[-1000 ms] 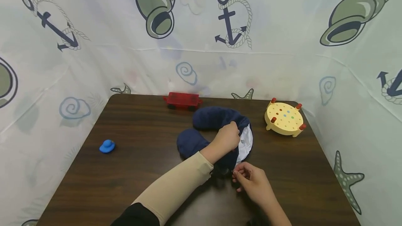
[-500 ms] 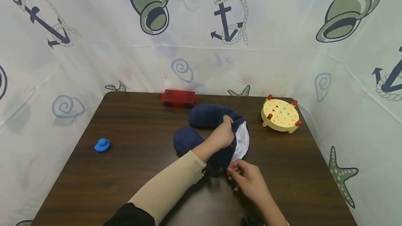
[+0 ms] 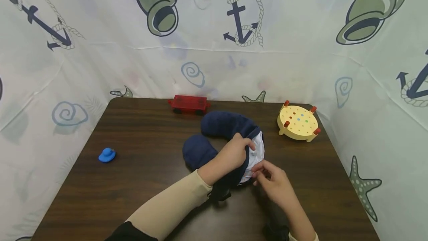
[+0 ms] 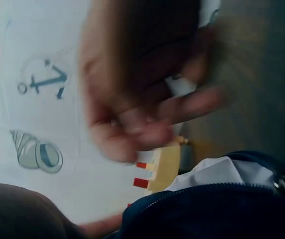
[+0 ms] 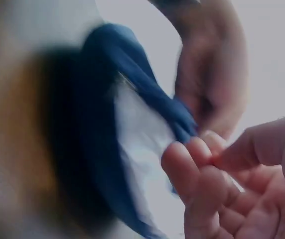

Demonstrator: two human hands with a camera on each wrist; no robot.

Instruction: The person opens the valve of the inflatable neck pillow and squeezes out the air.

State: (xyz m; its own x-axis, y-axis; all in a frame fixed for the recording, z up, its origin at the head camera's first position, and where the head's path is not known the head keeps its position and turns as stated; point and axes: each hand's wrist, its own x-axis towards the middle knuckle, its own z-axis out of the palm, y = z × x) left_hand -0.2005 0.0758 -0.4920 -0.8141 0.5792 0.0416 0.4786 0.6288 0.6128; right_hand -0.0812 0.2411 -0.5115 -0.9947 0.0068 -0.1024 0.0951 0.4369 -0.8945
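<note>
A navy U-shaped neck pillow (image 3: 197,151) lies on the table, its zipped cover gaping over a white inner lining (image 3: 256,148). My left hand (image 3: 232,153) grips the navy cover beside the opening, its index finger reaching toward the lining. My right hand (image 3: 274,181) hovers at the near end of the opening. Its fingers are loosely curled, with nothing seen between them in the right wrist view; whether they touch the lining is unclear. In the left wrist view a metal zipper pull (image 4: 281,185) sits at the end of the zip, apart from the blurred right hand.
A red toy wagon (image 3: 189,104) stands at the table's back edge. At the back right is a yellow round toy with red-tipped pegs (image 3: 298,122). A small blue rubber duck (image 3: 107,155) rests on the left of the brown table (image 3: 143,129). A patterned sheet hangs behind.
My right hand has left the zip's near end and moved up and right toward the lining. The left hand has shifted slightly nearer, its index finger now extended over the opening.
</note>
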